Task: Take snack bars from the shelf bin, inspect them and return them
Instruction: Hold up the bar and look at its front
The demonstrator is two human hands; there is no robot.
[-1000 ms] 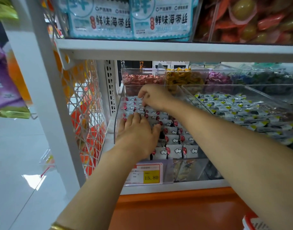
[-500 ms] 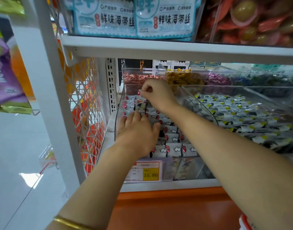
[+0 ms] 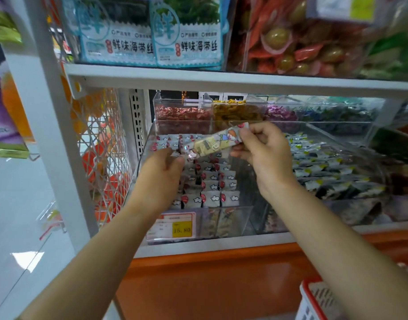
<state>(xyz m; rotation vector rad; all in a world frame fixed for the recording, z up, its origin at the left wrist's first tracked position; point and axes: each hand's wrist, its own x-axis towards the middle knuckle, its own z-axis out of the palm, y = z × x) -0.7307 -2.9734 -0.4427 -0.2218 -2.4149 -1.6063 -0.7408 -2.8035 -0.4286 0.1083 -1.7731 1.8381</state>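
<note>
Here the right hand (image 3: 265,155) pinched one snack bar (image 3: 215,143) by its upper-right end, above the clear shelf bin (image 3: 230,218); the left hand (image 3: 161,174) met its lower-left end, grip unclear. It seemed best to hold it by the end seals and turn it slowly, print facing up. Its long axis ran diagonally, rising rightward.
</note>
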